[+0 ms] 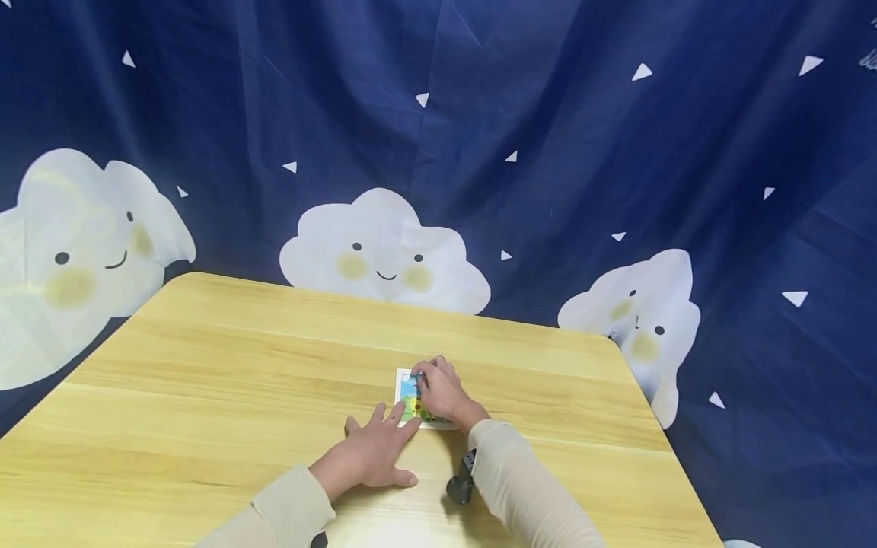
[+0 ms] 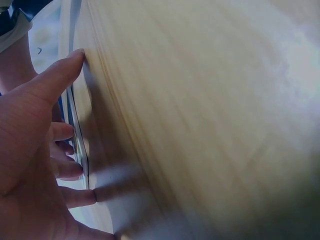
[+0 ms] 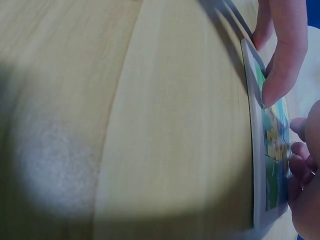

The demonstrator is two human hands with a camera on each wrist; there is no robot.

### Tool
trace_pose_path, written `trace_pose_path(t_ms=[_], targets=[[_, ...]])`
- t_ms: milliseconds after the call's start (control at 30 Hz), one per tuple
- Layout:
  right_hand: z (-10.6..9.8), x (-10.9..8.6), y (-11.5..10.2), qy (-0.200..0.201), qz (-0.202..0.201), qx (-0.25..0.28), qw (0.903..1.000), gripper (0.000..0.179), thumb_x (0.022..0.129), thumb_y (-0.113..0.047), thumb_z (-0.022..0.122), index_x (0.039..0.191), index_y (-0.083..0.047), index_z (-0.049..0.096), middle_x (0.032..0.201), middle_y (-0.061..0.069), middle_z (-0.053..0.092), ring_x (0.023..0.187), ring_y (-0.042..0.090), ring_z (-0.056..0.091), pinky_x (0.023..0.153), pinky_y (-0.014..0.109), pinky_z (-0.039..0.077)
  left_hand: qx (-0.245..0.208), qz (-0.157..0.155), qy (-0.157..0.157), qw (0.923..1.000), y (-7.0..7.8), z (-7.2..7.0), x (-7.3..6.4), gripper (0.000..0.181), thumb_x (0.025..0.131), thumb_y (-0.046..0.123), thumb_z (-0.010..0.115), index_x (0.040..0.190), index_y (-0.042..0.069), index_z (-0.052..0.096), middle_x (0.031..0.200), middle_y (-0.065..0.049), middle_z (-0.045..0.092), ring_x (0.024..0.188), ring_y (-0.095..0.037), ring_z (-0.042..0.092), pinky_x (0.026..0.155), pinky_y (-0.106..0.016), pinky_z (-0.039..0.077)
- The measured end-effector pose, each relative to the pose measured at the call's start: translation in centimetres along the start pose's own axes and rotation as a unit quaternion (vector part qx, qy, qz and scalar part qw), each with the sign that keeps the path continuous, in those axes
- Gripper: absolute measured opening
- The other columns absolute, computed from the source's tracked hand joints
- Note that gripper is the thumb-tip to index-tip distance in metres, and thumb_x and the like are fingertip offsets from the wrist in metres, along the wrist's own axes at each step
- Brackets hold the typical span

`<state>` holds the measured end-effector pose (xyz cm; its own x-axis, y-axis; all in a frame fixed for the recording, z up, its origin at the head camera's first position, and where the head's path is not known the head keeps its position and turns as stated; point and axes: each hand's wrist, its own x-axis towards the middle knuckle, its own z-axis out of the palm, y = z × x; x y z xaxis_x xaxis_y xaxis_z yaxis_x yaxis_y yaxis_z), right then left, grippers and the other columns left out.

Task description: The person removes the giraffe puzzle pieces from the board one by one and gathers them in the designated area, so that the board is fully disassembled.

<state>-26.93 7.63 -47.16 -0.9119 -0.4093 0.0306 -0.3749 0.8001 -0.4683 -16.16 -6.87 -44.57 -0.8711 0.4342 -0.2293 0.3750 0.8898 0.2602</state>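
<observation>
A small jigsaw puzzle (image 1: 409, 387) with a white frame and a bright picture in blue, green and yellow lies flat on the wooden table. My left hand (image 1: 377, 450) spreads its fingers, with fingertips on the near left edge of the puzzle. In the right wrist view, a left fingertip (image 3: 275, 90) presses onto the picture. My right hand (image 1: 444, 390) arches over the far right part, hiding much of it. Its thumb and fingers are bent together and pinch a small bluish puzzle piece (image 1: 420, 374), mostly covered by them.
The pale wooden table (image 1: 226, 380) has rounded far corners. Behind it hangs a dark blue curtain (image 1: 534, 114) with smiling clouds and white triangles. A dark wrist-worn device (image 1: 462, 479) sticks out below my right sleeve, close over the table.
</observation>
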Motion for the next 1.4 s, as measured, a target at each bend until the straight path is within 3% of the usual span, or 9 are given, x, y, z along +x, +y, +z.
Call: trace_pose_path(t_ms=[300,500,700,1033,1233,1400], targets=[[0.1,0.2,-0.2,-0.003,0.02,0.003,0.9998,0.016,0.098,-0.018,0.047,0.106,-0.016,0.061,0.108,0.004,0.05,0.098,0.021,0.046,0.084,0.04,0.04,-0.002,0.0,-0.004,1.0,-0.1,0.1,0.1,0.087,0.074,0.066,0.064,0.144,0.02,0.039,0.152,-0.015,0.029,0.134,-0.047,0.03,0.083,-0.079,0.03],[0.1,0.2,-0.3,-0.001,0.013,0.003,0.9999,0.013,0.099,-0.02,0.047,0.098,-0.018,0.06,0.106,0.002,0.051,0.1,0.021,0.046,0.082,0.042,0.038,0.003,0.0,-0.004,1.0,-0.2,0.1,0.2,0.087,0.074,0.067,0.063,0.144,0.02,0.039,0.153,-0.015,0.028,0.134,-0.047,0.03,0.083,-0.079,0.03],[0.1,0.1,-0.3,0.008,0.012,0.009,0.9999,0.018,0.1,-0.02,0.046,0.107,-0.016,0.061,0.109,0.003,0.052,0.102,0.021,0.047,0.084,0.043,0.038,0.005,0.002,-0.005,1.0,-0.2,0.0,0.2,0.087,0.074,0.067,0.063,0.144,0.02,0.038,0.153,-0.015,0.028,0.134,-0.047,0.03,0.083,-0.079,0.03],[0.0,-0.1,0.3,0.015,-0.007,0.012,0.9998,0.021,0.098,-0.017,0.049,0.11,-0.011,0.065,0.106,0.003,0.053,0.096,0.017,0.05,0.088,0.039,0.045,0.004,0.001,-0.009,1.0,-0.1,0.0,0.1,0.087,0.075,0.066,0.063,0.145,0.02,0.038,0.153,-0.015,0.027,0.135,-0.047,0.029,0.083,-0.079,0.03],[-0.1,0.0,0.7,0.006,-0.022,-0.002,0.9997,0.024,0.097,-0.025,0.053,0.113,-0.012,0.066,0.113,0.004,0.054,0.106,0.02,0.052,0.094,0.041,0.045,0.002,0.003,-0.009,1.0,-0.2,0.0,0.2,0.087,0.076,0.065,0.063,0.145,0.019,0.037,0.153,-0.016,0.026,0.134,-0.048,0.029,0.082,-0.079,0.03],[-0.4,0.1,0.7,-0.013,-0.025,0.017,0.9995,0.024,0.096,-0.021,0.053,0.114,-0.01,0.065,0.114,0.006,0.053,0.106,0.021,0.051,0.095,0.042,0.044,0.002,0.0,-0.011,0.9999,0.0,0.0,0.2,0.088,0.074,0.066,0.064,0.144,0.019,0.038,0.153,-0.016,0.027,0.134,-0.047,0.03,0.082,-0.079,0.031]])
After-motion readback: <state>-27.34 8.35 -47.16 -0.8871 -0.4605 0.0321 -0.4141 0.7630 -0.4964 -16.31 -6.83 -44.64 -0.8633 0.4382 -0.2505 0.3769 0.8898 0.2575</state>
